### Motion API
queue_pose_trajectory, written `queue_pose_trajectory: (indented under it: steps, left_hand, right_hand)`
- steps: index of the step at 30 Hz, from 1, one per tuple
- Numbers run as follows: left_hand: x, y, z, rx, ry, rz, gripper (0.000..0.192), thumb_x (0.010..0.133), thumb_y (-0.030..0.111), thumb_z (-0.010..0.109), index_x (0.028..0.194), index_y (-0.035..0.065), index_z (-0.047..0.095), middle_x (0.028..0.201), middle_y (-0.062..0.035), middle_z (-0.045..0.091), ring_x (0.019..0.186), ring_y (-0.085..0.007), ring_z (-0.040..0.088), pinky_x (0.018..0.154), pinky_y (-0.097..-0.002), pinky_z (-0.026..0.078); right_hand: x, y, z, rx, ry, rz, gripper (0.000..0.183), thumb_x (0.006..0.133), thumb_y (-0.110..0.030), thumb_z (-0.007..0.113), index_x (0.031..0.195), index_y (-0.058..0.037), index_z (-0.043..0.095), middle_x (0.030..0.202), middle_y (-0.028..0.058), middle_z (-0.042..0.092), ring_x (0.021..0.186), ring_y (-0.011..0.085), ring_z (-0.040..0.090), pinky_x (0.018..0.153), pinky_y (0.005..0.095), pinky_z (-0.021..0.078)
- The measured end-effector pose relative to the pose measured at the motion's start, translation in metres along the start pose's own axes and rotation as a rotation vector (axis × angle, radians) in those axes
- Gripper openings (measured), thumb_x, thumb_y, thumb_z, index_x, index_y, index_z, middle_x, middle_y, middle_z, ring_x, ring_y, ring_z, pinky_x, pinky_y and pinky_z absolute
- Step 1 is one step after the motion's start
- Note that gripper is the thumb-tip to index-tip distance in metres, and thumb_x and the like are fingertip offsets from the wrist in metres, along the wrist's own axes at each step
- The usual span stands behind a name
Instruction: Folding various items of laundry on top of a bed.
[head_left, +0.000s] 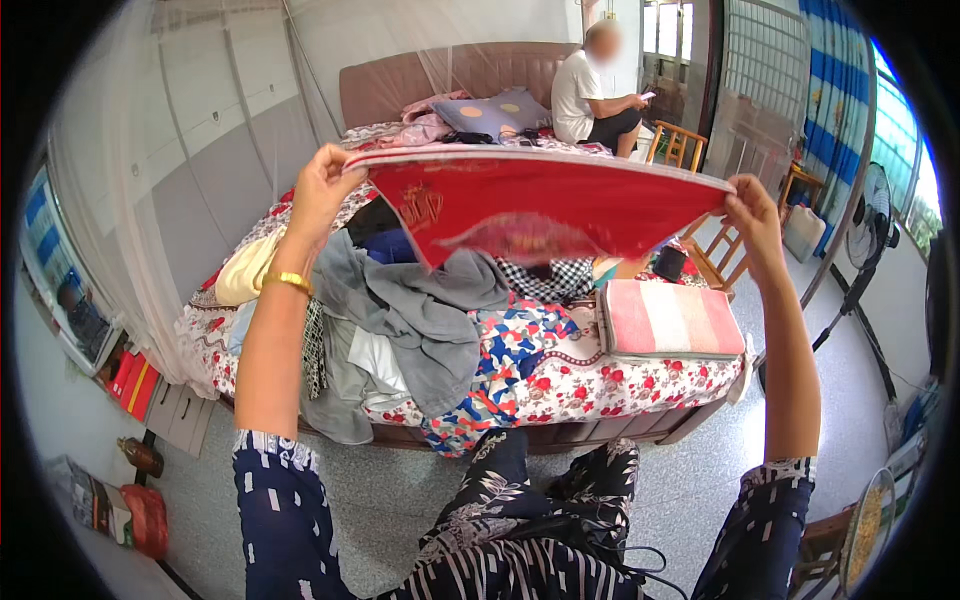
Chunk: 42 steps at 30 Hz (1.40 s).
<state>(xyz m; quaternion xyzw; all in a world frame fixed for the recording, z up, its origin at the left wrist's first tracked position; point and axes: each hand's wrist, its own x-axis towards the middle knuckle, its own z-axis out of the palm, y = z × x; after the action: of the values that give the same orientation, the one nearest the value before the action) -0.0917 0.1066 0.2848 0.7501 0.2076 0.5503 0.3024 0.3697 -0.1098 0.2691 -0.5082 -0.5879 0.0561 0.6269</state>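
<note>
My left hand (328, 184) and my right hand (752, 214) pinch two corners of a red cloth (540, 191) with a pale edge. It is stretched between them above the bed, its lower part blurred and billowing. Beneath it lies a heap of clothes: a grey garment (420, 300), a multicoloured patterned garment (502, 360), a black-and-white checked cloth (551, 277) and a cream cloth (247, 270). To the right of the heap rests a folded pink-and-white striped towel (671, 319). The cloth hides part of the bed behind it.
The bed (630, 386) has a floral sheet and a mosquito net (112, 247) at its left. A person (589, 94) sits on the far edge holding a phone. Wooden chairs (679, 142) and a standing fan (862, 232) are at the right. A pillow (491, 112) lies near the headboard.
</note>
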Motion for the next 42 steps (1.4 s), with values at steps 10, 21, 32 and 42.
queue_pose_trajectory:
  steps: [10, 21, 32, 42]
  left_hand:
    - [-0.219, -0.092, 0.005, 0.406, -0.423, -0.24, 0.011, 0.073, 0.0, 0.057, 0.082, 0.0015, 0.051, 0.102, -0.0084, 0.062, 0.088, -0.0194, 0.059, 0.077, -0.0279, 0.045]
    - [-0.245, -0.074, 0.017, 0.568, -0.654, -0.223, 0.014, 0.073, 0.002, 0.057, 0.086, 0.0015, 0.052, 0.104, -0.0101, 0.06, 0.083, -0.0285, 0.059, 0.069, -0.033, 0.047]
    - [-0.182, -0.076, 0.185, 0.61, -0.568, 0.316, 0.035, 0.08, 0.013, 0.054, 0.113, 0.0015, 0.052, 0.124, -0.0182, 0.045, 0.119, -0.0312, 0.04, 0.098, -0.0391, 0.033]
    - [-0.211, -0.146, 0.189, 1.142, -0.453, -0.049, 0.06, 0.081, 0.045, 0.049, 0.128, 0.0084, 0.04, 0.136, -0.0143, 0.032, 0.128, -0.0259, 0.026, 0.103, -0.053, 0.014]
  right_hand:
    - [-0.199, 0.107, 0.044, -0.419, -0.386, 0.228, 0.013, 0.074, 0.006, 0.053, 0.086, 0.0003, 0.054, 0.08, 0.013, 0.059, 0.076, 0.0228, 0.059, 0.07, 0.0309, 0.0465]
    - [-0.239, 0.106, 0.043, -0.453, -0.527, 0.104, 0.02, 0.074, 0.006, 0.049, 0.093, -0.0024, 0.052, 0.092, 0.0128, 0.059, 0.087, 0.0302, 0.058, 0.075, 0.0344, 0.0468]
    - [-0.176, 0.103, 0.184, -0.489, -0.257, -0.103, 0.034, 0.073, -0.006, 0.057, 0.106, 0.0014, 0.053, 0.111, 0.0169, 0.052, 0.107, 0.032, 0.048, 0.093, 0.0391, 0.038]
    - [-0.202, 0.171, 0.217, -0.937, -0.357, 0.155, 0.065, 0.082, -0.046, 0.046, 0.129, -0.0032, 0.035, 0.133, 0.0178, 0.036, 0.125, 0.0313, 0.03, 0.104, 0.0409, 0.0225]
